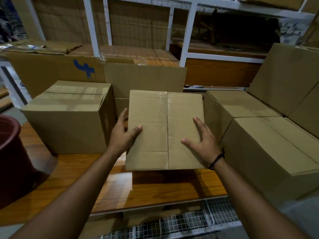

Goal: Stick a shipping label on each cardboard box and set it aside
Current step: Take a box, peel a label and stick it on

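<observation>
A taped cardboard box [155,118] sits in the middle of the wooden table [77,169], its top seam running away from me. My left hand [123,135] holds its left edge, thumb on the top face and fingers down the side. My right hand [202,142] lies flat on the right half of the top, fingers spread. No shipping label shows on the box or in either hand.
A closed box [69,114] stands at the left, and several more boxes [269,144] are stacked at the right. Flat cardboard [51,69] with a blue mark leans behind. A dark red bucket [12,152] stands at the far left. A wire shelf [181,221] runs below the table's edge.
</observation>
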Motion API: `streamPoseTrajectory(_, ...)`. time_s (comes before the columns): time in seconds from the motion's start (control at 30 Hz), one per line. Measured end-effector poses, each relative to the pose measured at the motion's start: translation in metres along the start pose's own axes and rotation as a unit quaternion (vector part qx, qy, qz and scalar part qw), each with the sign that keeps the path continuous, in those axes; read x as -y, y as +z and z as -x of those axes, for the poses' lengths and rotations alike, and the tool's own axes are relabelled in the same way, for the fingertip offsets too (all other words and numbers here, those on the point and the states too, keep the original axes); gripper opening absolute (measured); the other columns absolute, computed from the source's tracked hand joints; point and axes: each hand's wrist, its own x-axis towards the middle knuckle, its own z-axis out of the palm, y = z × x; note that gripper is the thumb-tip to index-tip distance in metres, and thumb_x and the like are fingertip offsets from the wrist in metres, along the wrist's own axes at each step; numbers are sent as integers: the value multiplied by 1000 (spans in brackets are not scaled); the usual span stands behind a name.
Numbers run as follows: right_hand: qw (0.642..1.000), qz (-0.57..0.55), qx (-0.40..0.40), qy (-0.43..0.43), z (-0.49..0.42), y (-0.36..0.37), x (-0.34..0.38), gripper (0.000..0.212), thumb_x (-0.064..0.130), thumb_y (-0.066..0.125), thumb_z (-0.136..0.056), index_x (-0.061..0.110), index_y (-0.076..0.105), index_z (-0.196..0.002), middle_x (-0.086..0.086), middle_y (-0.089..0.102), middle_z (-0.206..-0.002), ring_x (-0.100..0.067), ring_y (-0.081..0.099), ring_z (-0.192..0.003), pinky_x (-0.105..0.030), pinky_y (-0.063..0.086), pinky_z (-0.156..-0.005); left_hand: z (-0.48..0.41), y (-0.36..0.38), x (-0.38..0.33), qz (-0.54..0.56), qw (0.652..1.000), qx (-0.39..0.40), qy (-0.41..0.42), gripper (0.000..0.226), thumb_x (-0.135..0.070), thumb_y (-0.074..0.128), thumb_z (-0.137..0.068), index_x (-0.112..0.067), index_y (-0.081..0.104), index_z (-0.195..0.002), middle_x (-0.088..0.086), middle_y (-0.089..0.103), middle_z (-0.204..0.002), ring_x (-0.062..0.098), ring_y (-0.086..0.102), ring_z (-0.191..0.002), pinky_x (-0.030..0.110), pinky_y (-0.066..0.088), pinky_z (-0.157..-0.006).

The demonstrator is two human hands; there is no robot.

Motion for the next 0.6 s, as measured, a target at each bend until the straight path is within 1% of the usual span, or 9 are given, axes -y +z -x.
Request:
streamPoseTrajectory(0.07,999,27,19,2,2,-5,-2,98,46,79,-72,47,17,-148,0,22,-154,-25,31,-135,-47,41,-99,-7,-6,-10,-44,999,-27,-4,100,-65,73,-68,-38,22,-150,4,43,-145,26,49,-125,53,50,-95)
streamPoseTrajectory(0.13,998,55,40,1,4,-10,-1,100,49,79,-71,52,12,-146,-1,20,-155,-26,30,-136,-48,41,-99,-21,-12,-27,-57,998,-37,-14,107,-75,71,-59,-42,21,-149,7,38,-150,30,43,-132,57,44,-101)
streamPoseTrajectory(0.23,997,73,32,-8,6,-19,4,101,51,76,-72,54,6,-145,-4,23,-154,-27,32,-136,-49,39,-101,-47,-19,-52,-41,999,-12,-23,100,-61,74,-69,-38,22,-151,10,32,-155,30,36,-138,48,40,-105)
streamPoseTrajectory(0.33,1000,27,-14,-5,-7,-30,20,99,53,73,-74,55,4,-145,-5,26,-153,-29,33,-135,-55,39,-102,-57,-19,-62,-13,997,53,-60,92,-51,78,-69,-28,36,-148,5,47,-144,24,52,-122,35,51,-85)
streamPoseTrajectory(0.4,999,-24,-39,1,-26,-38,33,102,55,74,-71,54,5,-146,-4,27,-154,-24,32,-136,-55,37,-104,-52,-14,-63,1,997,53,-61,84,-42,79,-73,-24,40,-145,2,51,-134,19,55,-109,29,51,-71)
streamPoseTrajectory(0.47,996,-76,-29,25,-43,-47,47,99,44,77,-73,44,15,-150,0,33,-150,-14,34,-130,-43,40,-101,-48,-12,-61,11,998,36,-44,80,-38,81,-73,-23,42,-142,0,52,-129,18,56,-107,27,51,-69)
streamPoseTrajectory(0.5,995,-93,-13,38,-50,-51,52,91,37,78,-75,38,25,-149,4,38,-144,-12,37,-125,-34,43,-95,-45,-12,-61,14,999,29,-32,79,-37,81,-72,-22,44,-139,-1,54,-128,17,56,-108,26,52,-70)
streamPoseTrajectory(0.57,995,-97,8,34,-56,-55,58,72,28,81,-73,29,46,-136,12,48,-127,-12,47,-116,-24,49,-83,-38,-12,-59,22,1000,17,-7,75,-35,83,-69,-21,49,-134,-4,57,-122,14,58,-107,25,52,-73)
streamPoseTrajectory(0.6,995,-100,6,20,-55,-55,58,65,24,83,-71,26,51,-128,15,51,-117,-10,52,-109,-21,51,-78,-33,-12,-58,27,1000,12,4,74,-34,84,-68,-22,50,-132,-8,58,-118,10,58,-106,25,53,-74)
